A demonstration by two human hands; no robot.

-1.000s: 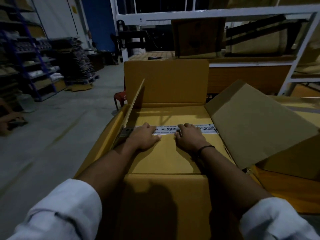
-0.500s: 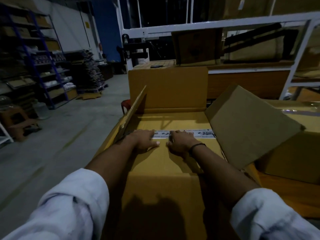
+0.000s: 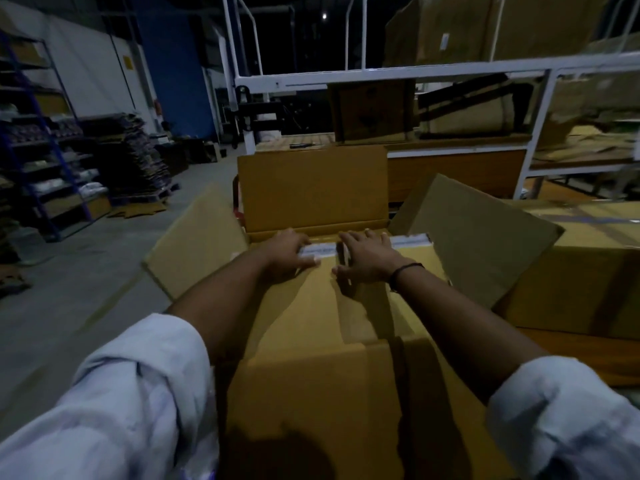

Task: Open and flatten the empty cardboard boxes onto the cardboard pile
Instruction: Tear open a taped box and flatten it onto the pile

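Observation:
A large brown cardboard box (image 3: 311, 375) lies in front of me with its flaps spread: a far flap (image 3: 311, 185) standing up, a left flap (image 3: 197, 247) fallen outward, a right flap (image 3: 474, 237) angled up. Both hands press on the near flap along its far edge, where a strip of white printed tape (image 3: 410, 240) runs. My left hand (image 3: 289, 252) lies flat with fingers over the tape edge. My right hand (image 3: 367, 259), with a black wristband, presses palm down beside it, fingers spread.
Another brown box (image 3: 585, 278) sits at the right. A white metal frame (image 3: 415, 69) with stacked cardboard stands behind. Blue shelving (image 3: 45, 150) and a pile of flat cardboard (image 3: 138, 157) line the left wall, beyond the bare concrete floor (image 3: 86, 271).
Both hands have slid forward along the near flap toward the far flap. The left flap has dropped from upright to lying outward. The camera has tilted up.

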